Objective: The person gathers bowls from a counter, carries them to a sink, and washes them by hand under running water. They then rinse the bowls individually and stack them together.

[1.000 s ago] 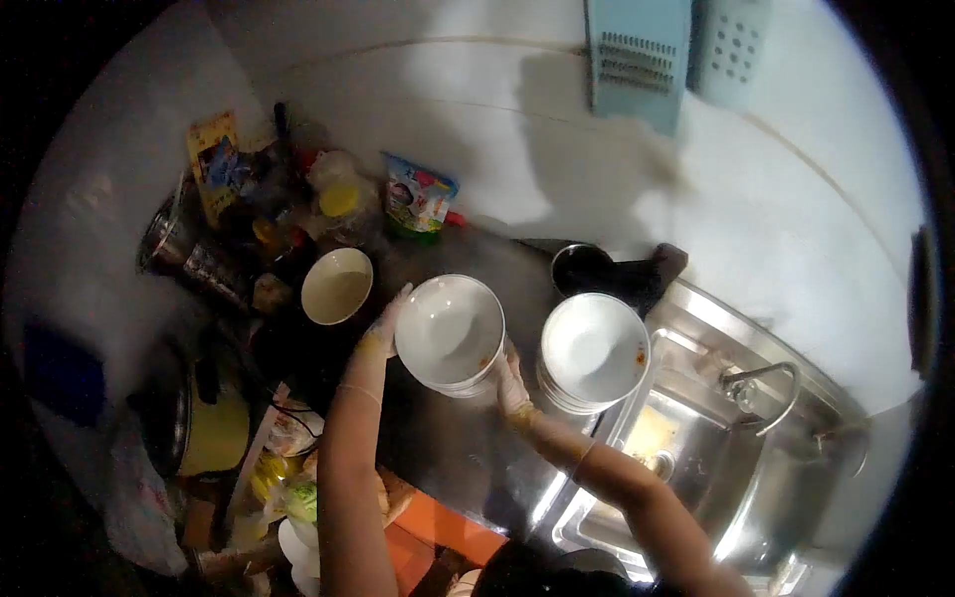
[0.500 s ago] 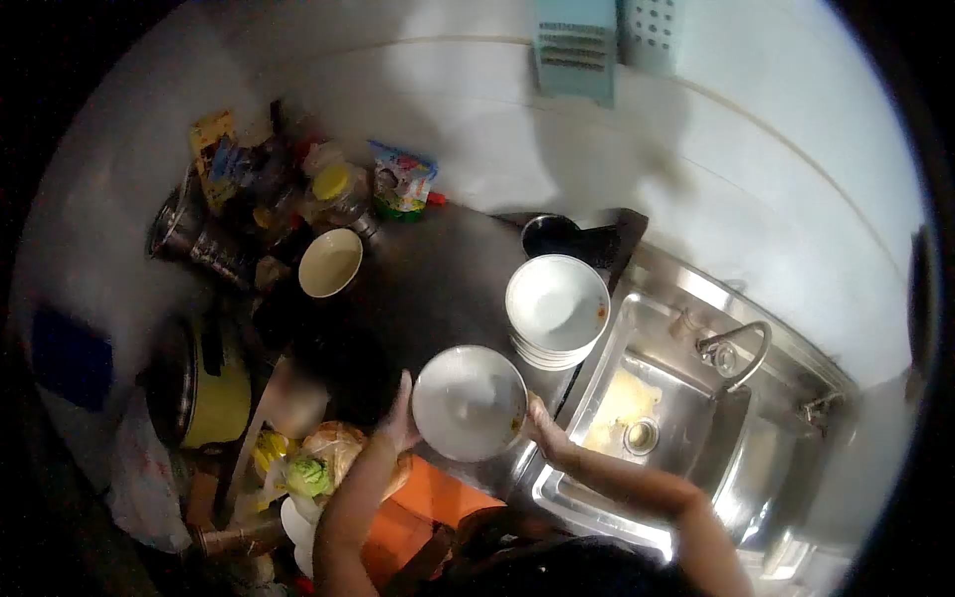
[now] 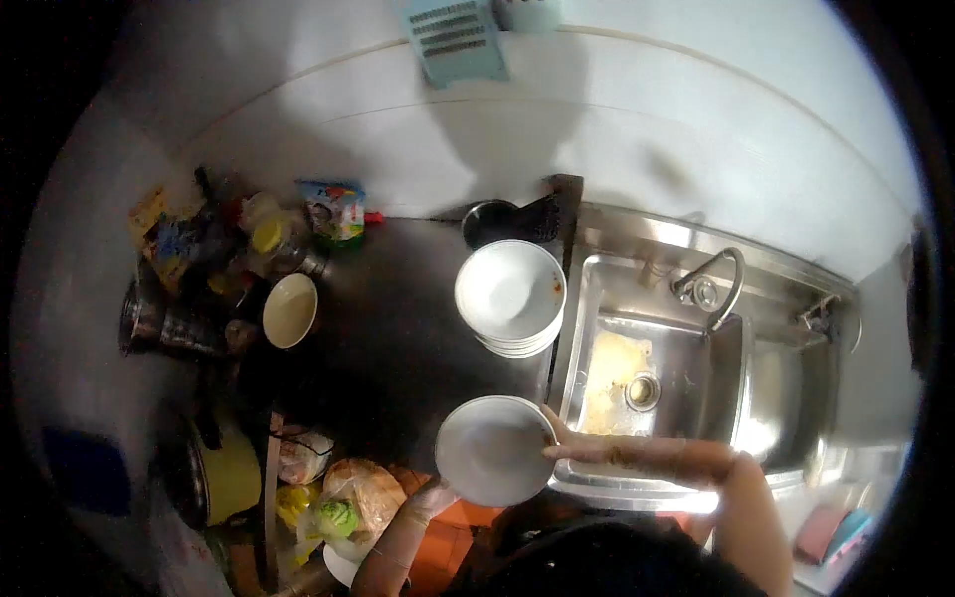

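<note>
A white bowl (image 3: pixel 494 450) is held between my two hands in front of my body, its inside facing up toward me. My left hand (image 3: pixel 434 495) grips its lower left rim, and my right hand (image 3: pixel 559 436) is closed on its right edge. Behind it on the dark counter (image 3: pixel 398 298) stands a stack of white bowls (image 3: pixel 509 291). The top bowl of that stack has a small reddish mark near its right rim. My fingers under the held bowl are hidden.
To the right is a steel sink (image 3: pixel 686 418) with a curved faucet (image 3: pixel 731 289) and a yellowish patch near the drain. A cream bowl (image 3: pixel 290 310), jars and packets crowd the counter's left end. A green pot (image 3: pixel 227 473) and bagged food (image 3: pixel 363 502) lie at lower left.
The view has swung to the right, showing more of the sink. Both hands have brought the held bowl closer to my body, farther from the stack.
</note>
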The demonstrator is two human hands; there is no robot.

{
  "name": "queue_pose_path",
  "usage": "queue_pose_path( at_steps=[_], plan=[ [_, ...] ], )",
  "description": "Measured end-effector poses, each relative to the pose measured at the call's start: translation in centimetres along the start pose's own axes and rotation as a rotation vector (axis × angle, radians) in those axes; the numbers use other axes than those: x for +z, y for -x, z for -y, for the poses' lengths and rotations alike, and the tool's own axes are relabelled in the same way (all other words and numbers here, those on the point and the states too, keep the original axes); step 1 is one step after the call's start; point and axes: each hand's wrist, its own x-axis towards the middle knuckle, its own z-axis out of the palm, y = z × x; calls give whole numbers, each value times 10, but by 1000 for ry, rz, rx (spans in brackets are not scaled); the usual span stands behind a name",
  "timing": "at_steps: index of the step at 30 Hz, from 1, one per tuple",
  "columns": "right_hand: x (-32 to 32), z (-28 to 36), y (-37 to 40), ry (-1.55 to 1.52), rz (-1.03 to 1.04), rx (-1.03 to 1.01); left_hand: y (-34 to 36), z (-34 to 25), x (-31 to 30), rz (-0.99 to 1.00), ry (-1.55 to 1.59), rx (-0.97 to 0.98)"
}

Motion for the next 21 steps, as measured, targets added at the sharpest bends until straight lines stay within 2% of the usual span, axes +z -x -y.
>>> queue_pose_path(
  at_steps=[5, 7, 11, 14, 15, 17, 19, 21],
  plan=[
    [2, -50, -6, 51, -177, -42, -4, 4, 8, 10, 28, 25],
    [13, -14, 4, 57, -212, 39, -3, 5, 15, 15, 14, 41],
    [8, -42, 6, 235, -262, -43, 3, 2, 47, 51, -55, 85],
    [12, -37, 25, -70, -269, -110, -4, 13, 34, -30, -134, 16],
    [6, -61, 27, -7, -265, -102, -8, 18, 34, -25, -133, 15],
    [4, -72, 42, -78, -291, -166, -13, 29, 38, -11, -130, 17],
    [2, -65, 68, -189, -293, -225, -17, 40, 51, 4, -138, 12],
    [-5, -50, 96, -87, -334, -283, -24, 48, 71, 37, -175, 22]
  ],
)
